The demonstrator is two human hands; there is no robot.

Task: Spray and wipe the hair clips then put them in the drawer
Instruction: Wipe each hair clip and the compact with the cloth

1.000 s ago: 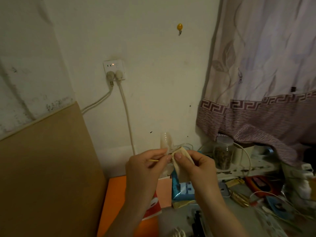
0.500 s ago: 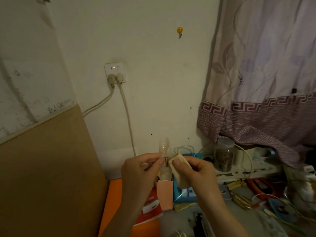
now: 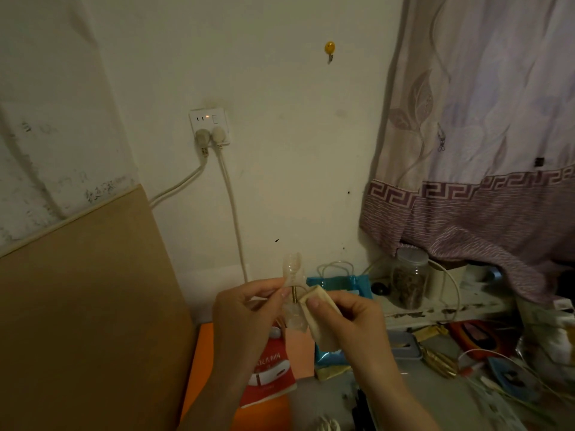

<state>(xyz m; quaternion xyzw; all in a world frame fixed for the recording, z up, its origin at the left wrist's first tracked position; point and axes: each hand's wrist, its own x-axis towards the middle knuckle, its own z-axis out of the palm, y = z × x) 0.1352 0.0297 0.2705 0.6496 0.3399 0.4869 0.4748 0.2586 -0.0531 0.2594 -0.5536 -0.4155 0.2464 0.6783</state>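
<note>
My left hand (image 3: 249,318) pinches a thin gold hair clip (image 3: 294,294) between thumb and fingertips at mid-frame. My right hand (image 3: 348,325) grips a folded beige wipe (image 3: 322,318) and presses its top edge against the clip. Most of the clip is hidden by my fingers and the wipe. A clear spray bottle (image 3: 292,269) stands just behind my hands against the wall. No drawer is in view.
A brown board (image 3: 87,321) leans at the left. The cluttered table holds a red booklet (image 3: 269,371), a pink card (image 3: 300,356), a blue bag (image 3: 342,283), a glass jar (image 3: 409,283), cables and small items. A purple curtain (image 3: 482,181) hangs at the right.
Both hands have dropped slightly in the frame and stayed together. The wipe has slid along the clip, and more of the spray bottle shows above my fingers.
</note>
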